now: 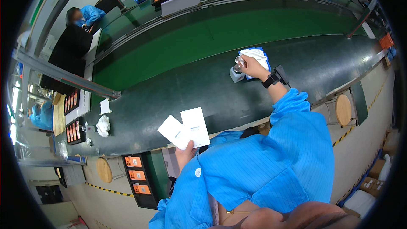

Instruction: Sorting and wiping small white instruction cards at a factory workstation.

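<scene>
My left hand (185, 153) is closed on the lower ends of two white cards (196, 123), fanned apart with small blue print on their faces. It holds them at the near edge of the dark green bench. Farther off to the right, my right hand (253, 68) pinches a small round clear lid-like piece (240, 61) right above a small pale square bottle (236, 75). Whether the piece is attached to the bottle I cannot tell. Beside that hand, partly behind it, a blue tray (266, 55) holds folded white cloths or wipes (254, 53).
A green conveyor belt (178, 55) runs beyond the bench (152, 97). Crumpled white tissue (103, 126) and black trays of orange packs (75, 131) lie left. Another black tray (137, 176) is below the bench edge. Wooden stools (343, 110) stand nearby. Co-workers in blue (91, 15) sit across.
</scene>
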`<move>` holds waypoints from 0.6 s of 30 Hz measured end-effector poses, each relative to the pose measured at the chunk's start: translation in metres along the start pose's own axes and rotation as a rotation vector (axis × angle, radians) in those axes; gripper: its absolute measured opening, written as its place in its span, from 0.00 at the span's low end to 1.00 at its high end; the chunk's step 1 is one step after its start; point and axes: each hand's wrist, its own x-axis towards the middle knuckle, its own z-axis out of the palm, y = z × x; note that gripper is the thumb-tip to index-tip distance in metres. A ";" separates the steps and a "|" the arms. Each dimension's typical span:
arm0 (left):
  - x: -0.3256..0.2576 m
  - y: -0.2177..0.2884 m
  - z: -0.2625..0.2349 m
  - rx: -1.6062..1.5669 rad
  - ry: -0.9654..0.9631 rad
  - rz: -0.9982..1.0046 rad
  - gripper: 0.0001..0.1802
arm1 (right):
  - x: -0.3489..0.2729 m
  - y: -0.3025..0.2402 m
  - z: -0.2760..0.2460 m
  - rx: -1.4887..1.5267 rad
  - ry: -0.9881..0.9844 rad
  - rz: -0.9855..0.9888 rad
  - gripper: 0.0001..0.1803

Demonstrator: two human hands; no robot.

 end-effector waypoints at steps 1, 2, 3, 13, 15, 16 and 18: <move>-0.001 0.000 0.000 0.003 0.011 -0.001 0.22 | 0.002 0.004 0.005 0.056 0.004 -0.025 0.06; -0.001 0.001 0.001 0.005 0.023 -0.002 0.22 | 0.004 0.009 0.009 0.107 -0.037 -0.001 0.07; -0.001 0.001 0.001 0.008 0.034 -0.002 0.22 | 0.005 0.013 0.011 0.096 -0.051 -0.034 0.07; -0.007 0.006 0.001 0.060 0.079 -0.030 0.21 | -0.003 0.019 0.020 -0.177 0.200 -0.151 0.26; -0.007 0.007 0.002 0.076 0.081 -0.033 0.21 | -0.006 0.020 0.024 -0.239 0.302 -0.159 0.23; -0.007 0.006 0.001 0.058 0.073 -0.021 0.21 | -0.007 0.021 0.024 -0.311 0.281 -0.145 0.20; -0.007 0.004 0.000 0.025 0.058 0.002 0.21 | -0.010 0.023 0.021 -0.455 0.239 -0.118 0.14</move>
